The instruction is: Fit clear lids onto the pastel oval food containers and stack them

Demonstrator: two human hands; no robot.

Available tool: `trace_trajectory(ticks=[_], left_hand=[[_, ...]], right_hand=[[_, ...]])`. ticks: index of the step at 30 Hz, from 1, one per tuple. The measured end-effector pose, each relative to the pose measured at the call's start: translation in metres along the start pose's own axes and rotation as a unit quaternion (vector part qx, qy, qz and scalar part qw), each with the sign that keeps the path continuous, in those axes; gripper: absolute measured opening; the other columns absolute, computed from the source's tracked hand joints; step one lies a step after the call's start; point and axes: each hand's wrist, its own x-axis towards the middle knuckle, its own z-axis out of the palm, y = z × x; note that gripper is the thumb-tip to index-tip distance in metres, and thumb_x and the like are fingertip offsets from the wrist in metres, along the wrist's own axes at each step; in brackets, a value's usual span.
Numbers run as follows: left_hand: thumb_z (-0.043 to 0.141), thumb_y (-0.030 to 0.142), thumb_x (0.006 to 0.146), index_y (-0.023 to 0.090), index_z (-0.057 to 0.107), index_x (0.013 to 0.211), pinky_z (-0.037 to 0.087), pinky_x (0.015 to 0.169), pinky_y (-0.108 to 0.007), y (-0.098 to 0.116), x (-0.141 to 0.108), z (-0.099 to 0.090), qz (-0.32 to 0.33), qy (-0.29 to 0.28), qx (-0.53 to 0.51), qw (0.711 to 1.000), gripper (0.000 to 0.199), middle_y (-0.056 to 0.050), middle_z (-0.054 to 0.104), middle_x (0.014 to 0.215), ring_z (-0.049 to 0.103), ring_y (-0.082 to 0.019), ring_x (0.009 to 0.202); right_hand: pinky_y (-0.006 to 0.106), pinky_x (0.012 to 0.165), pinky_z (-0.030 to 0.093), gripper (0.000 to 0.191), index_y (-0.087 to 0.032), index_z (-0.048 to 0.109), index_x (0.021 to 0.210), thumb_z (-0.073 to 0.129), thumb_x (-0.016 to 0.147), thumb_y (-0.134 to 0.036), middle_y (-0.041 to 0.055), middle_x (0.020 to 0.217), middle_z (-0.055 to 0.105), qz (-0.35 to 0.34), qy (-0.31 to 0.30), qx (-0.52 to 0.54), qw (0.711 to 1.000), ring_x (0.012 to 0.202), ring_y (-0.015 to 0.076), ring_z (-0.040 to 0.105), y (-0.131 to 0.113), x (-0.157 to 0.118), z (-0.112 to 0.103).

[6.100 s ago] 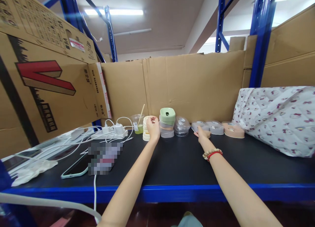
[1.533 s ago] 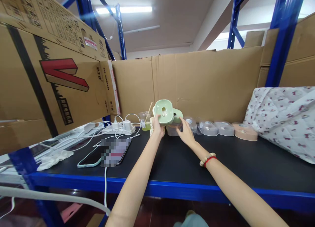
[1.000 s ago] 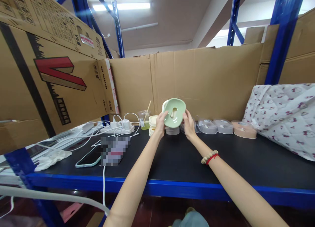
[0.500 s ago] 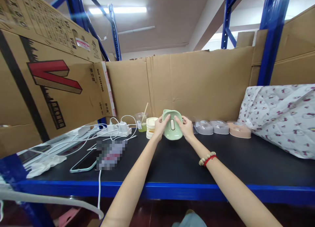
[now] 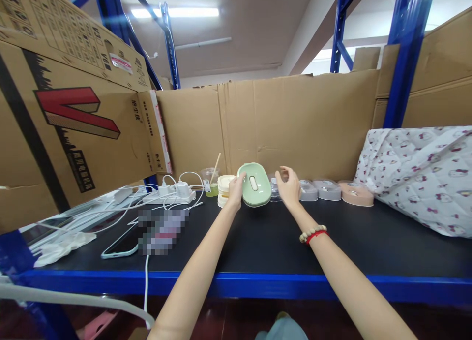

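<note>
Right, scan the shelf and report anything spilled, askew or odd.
No spill shows. White cables lie tangled at the left near a crumpled white cloth or tissue, and a cup of green liquid stands beside the power strip, seemingly a risky spot.

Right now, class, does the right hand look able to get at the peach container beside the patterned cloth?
Probably yes: the right hand looks empty. Two greyish containers stand between it and the peach container, but passing in front of them seems possible.
</note>
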Motion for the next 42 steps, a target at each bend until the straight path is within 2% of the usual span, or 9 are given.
trace_trajectory(ticks=[4, 9, 13, 17, 23, 27, 31, 35, 42], left_hand=[[0.062, 0.019, 0.068, 0.013, 0.056, 0.069, 0.048, 0.062, -0.022, 0.002, 0.005, 0.000, -0.064, 0.020, -0.074, 0.995, 0.009, -0.002, 0.056, 0.063, 0.059, -0.016, 0.066], [0.060, 0.018, 0.063, 0.013, 0.055, 0.072, 0.049, 0.062, -0.022, -0.001, 0.012, -0.002, -0.071, 0.023, -0.129, 0.989, 0.011, -0.001, 0.056, 0.064, 0.059, -0.015, 0.067], [0.059, 0.019, 0.061, 0.013, 0.054, 0.070, 0.049, 0.063, -0.023, -0.001, 0.014, -0.004, -0.078, 0.027, -0.135, 0.987, 0.012, -0.001, 0.057, 0.066, 0.059, -0.016, 0.068], [0.056, 0.021, 0.061, 0.013, 0.054, 0.069, 0.048, 0.064, -0.023, 0.006, 0.008, -0.002, -0.086, 0.017, -0.136, 0.987, 0.011, -0.002, 0.057, 0.067, 0.059, -0.016, 0.070], [0.045, 0.016, 0.057, 0.012, 0.054, 0.069, 0.050, 0.068, -0.029, 0.017, -0.010, 0.006, -0.115, -0.073, -0.119, 0.984, 0.015, -0.006, 0.060, 0.067, 0.061, -0.021, 0.073], [0.042, 0.012, 0.055, 0.012, 0.055, 0.073, 0.050, 0.069, -0.028, 0.018, -0.014, 0.009, -0.133, -0.105, -0.110, 0.979, 0.022, -0.005, 0.060, 0.067, 0.061, -0.020, 0.073], [0.042, 0.010, 0.055, 0.013, 0.055, 0.078, 0.049, 0.070, -0.026, 0.016, -0.014, 0.010, -0.135, -0.108, -0.119, 0.978, 0.026, -0.004, 0.061, 0.070, 0.061, -0.018, 0.074], [0.042, 0.010, 0.055, 0.012, 0.055, 0.079, 0.049, 0.069, -0.026, 0.015, -0.013, 0.009, -0.137, -0.104, -0.113, 0.979, 0.027, -0.004, 0.061, 0.071, 0.061, -0.018, 0.073], [0.046, 0.008, 0.055, 0.013, 0.051, 0.076, 0.049, 0.067, -0.024, 0.015, -0.015, 0.010, -0.129, -0.118, -0.080, 0.981, 0.022, -0.003, 0.061, 0.070, 0.061, -0.017, 0.075]], right_hand=[[0.045, 0.087, 0.038, 0.058, -0.015, 0.051, 0.121, 0.053, 0.063, -0.022, 0.0165, 0.116, 0.051, 0.025, 0.058, -0.125, 0.990, 0.108, 0.0319, 0.047, 0.030, 0.012, -0.004], [0.045, 0.084, 0.040, 0.050, -0.012, 0.055, 0.119, 0.046, 0.071, -0.012, 0.0171, 0.103, 0.058, 0.030, -0.021, -0.180, 0.983, 0.102, 0.0326, 0.052, 0.048, 0.012, -0.008], [0.039, 0.076, 0.044, 0.044, -0.014, 0.061, 0.112, 0.043, 0.073, -0.008, 0.0147, 0.101, 0.061, 0.019, -0.036, -0.161, 0.986, 0.090, 0.0274, 0.057, 0.049, 0.012, -0.010], [0.038, 0.075, 0.044, 0.042, -0.014, 0.061, 0.111, 0.047, 0.072, -0.013, 0.0125, 0.096, 0.063, 0.011, 0.010, -0.120, 0.993, 0.085, 0.0255, 0.058, 0.052, 0.017, -0.008], [0.038, 0.085, 0.043, 0.046, 0.001, 0.056, 0.115, 0.047, 0.073, -0.016, 0.0189, 0.097, 0.058, 0.082, 0.097, -0.054, 0.990, 0.091, 0.0258, 0.057, 0.045, 0.022, -0.016], [0.035, 0.087, 0.043, 0.051, 0.001, 0.052, 0.120, 0.046, 0.071, -0.013, 0.0197, 0.105, 0.054, 0.109, 0.110, -0.027, 0.988, 0.089, 0.0236, 0.058, 0.040, 0.021, -0.020], [0.038, 0.082, 0.045, 0.057, -0.002, 0.050, 0.122, 0.053, 0.065, -0.012, 0.0213, 0.110, 0.053, 0.130, 0.063, -0.068, 0.987, 0.090, 0.0267, 0.059, 0.039, 0.018, -0.018], [0.043, 0.080, 0.044, 0.048, -0.008, 0.056, 0.118, 0.055, 0.070, -0.011, 0.0208, 0.111, 0.055, 0.123, -0.047, -0.196, 0.972, 0.098, 0.0332, 0.058, 0.032, 0.011, -0.017], [0.034, 0.084, 0.043, 0.048, -0.013, 0.045, 0.132, 0.041, 0.085, -0.007, 0.0163, 0.112, 0.058, 0.120, -0.154, -0.278, 0.941, 0.105, 0.0254, 0.057, 0.015, -0.001, -0.021]])
